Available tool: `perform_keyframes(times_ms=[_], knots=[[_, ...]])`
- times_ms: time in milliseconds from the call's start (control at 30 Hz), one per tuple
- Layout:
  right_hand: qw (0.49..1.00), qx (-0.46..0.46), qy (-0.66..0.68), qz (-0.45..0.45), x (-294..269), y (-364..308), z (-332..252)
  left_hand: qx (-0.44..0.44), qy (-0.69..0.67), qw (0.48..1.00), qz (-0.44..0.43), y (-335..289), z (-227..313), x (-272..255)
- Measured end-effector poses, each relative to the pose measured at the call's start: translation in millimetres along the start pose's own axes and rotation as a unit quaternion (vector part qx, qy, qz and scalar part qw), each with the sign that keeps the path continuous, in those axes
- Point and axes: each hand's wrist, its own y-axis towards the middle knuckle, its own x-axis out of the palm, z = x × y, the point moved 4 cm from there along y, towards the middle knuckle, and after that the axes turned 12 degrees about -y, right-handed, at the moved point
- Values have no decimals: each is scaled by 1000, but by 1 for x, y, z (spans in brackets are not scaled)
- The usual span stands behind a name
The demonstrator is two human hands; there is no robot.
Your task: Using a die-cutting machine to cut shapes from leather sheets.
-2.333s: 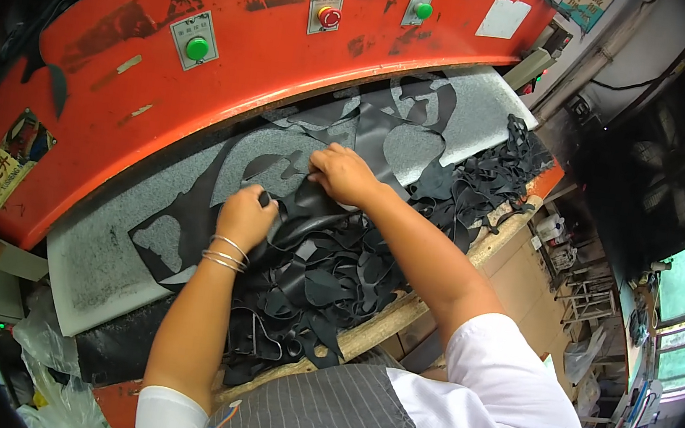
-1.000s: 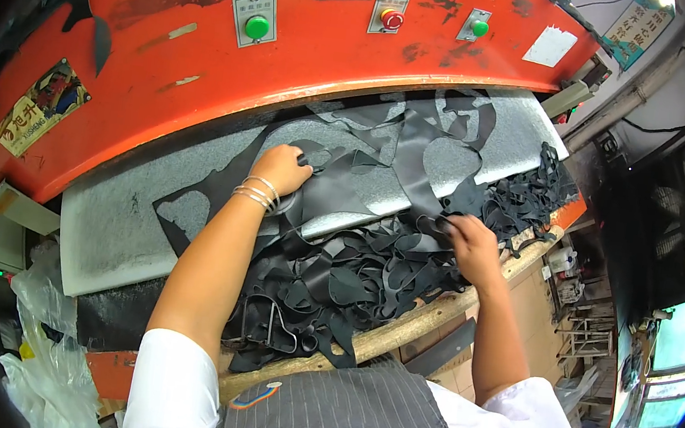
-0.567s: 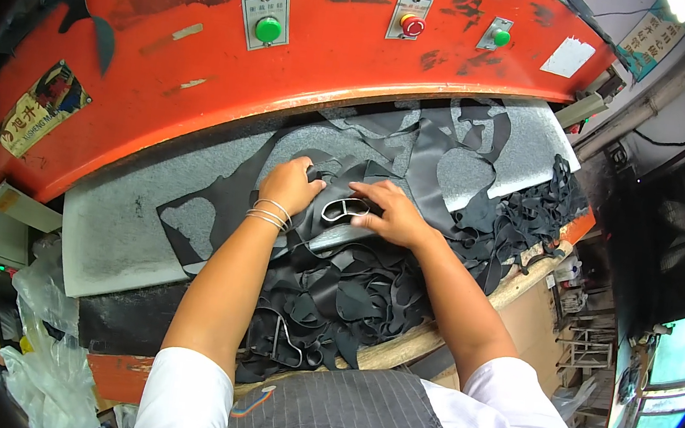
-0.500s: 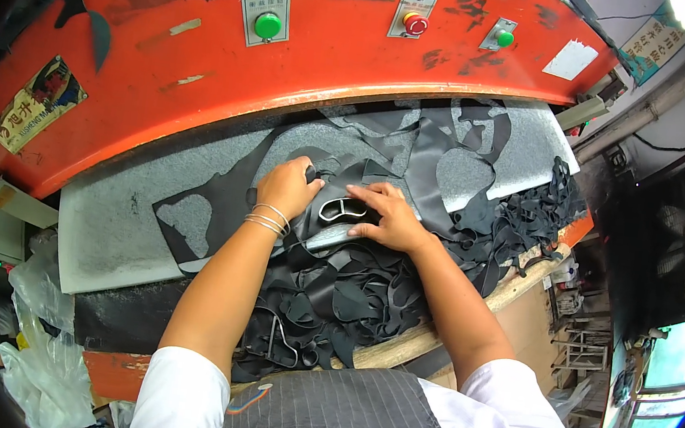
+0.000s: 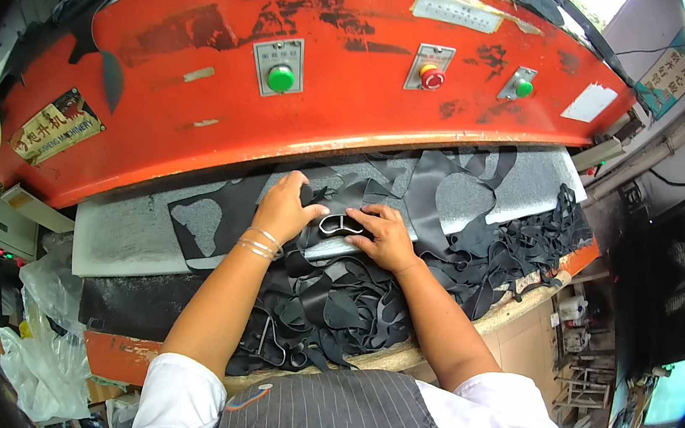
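Note:
A small curved metal cutting die (image 5: 341, 226), with a crossbar inside its outline, stands on the black sheet material (image 5: 230, 201) near the front edge of the pale cutting board (image 5: 130, 228). My right hand (image 5: 388, 238) grips the die's right end between thumb and fingers. Left of the die, my left hand (image 5: 282, 211) has its fingers curled against something dark, mostly hidden. Its thumb points at the die's left end without clearly touching it. The sheet has several cut-out holes where the board shows through. Black offcuts (image 5: 349, 304) lie heaped just in front of the board.
Over the board's far side runs a red press beam (image 5: 176, 119) with a green button (image 5: 280, 79), a red knob (image 5: 431, 77) and another green button (image 5: 523, 88). More scraps (image 5: 517, 242) pile up at right. Plastic bags (image 5: 47, 358) hang at lower left.
The view has tilted upward, so more of the red beam shows. My left thumb has come closer to the die's left end. My right hand stays at the die.

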Motion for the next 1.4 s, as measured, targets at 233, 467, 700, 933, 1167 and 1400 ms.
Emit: perform_keyframes(times_ms=[233, 467, 700, 933, 1167, 1400], knots=[[1000, -5, -11, 11, -13, -14, 0, -23, -93, 985, 143, -66, 48, -70], [985, -24, 65, 160, -66, -22, 2, -43, -149, 977, 147, -83, 118, -92], [829, 184, 39, 527, -243, 25, 88, 223, -26, 942, 250, -31, 179, -105], [864, 255, -16, 433, -267, 20, 109, 80, -34, 991, 106, -36, 195, -114], [966, -91, 101, -222, -157, -115, -95, -81, 44, 969, -227, -232, 168, -38], [977, -91, -34, -191, -112, -174, -142, -120, 95, 971, -182, -242, 169, -27]])
